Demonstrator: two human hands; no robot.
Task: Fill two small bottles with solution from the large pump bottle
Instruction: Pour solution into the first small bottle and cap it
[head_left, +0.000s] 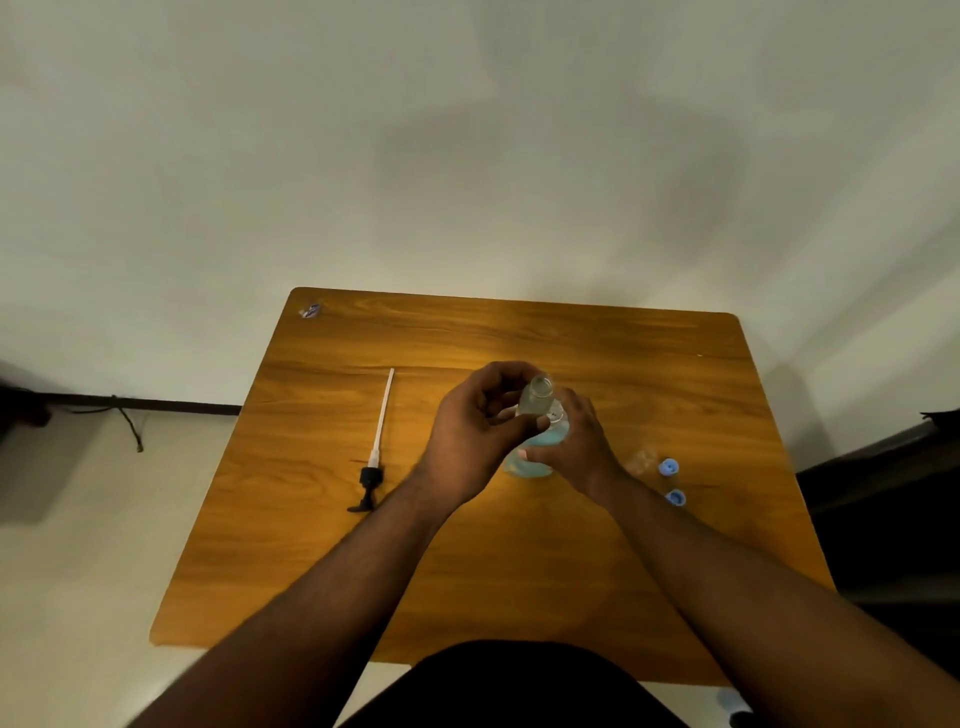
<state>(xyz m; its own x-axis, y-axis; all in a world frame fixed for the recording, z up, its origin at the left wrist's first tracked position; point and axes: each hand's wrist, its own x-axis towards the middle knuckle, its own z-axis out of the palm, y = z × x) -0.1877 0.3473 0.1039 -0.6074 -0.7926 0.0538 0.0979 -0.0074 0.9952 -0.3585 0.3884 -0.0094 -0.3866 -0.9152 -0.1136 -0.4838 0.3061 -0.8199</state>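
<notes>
At the middle of the wooden table (519, 561) stands the large bottle (535, 457) with blue solution; its pump is off. My right hand (576, 441) wraps around its right side. My left hand (478, 421) holds a small clear bottle (537, 395), mouth open and facing up, right by the large bottle's open neck. The removed pump (376, 452), black head and long white tube, lies flat to the left. A second small clear bottle (644, 460) lies right of my right wrist, faint against the wood. Two blue caps (668, 466) (676, 498) rest beside it.
A small scrap of wrapper (310, 311) lies at the table's far left corner. A pale wall stands right behind the table. A dark piece of furniture (883, 519) borders the right side. A cable (130, 421) runs along the floor at the left.
</notes>
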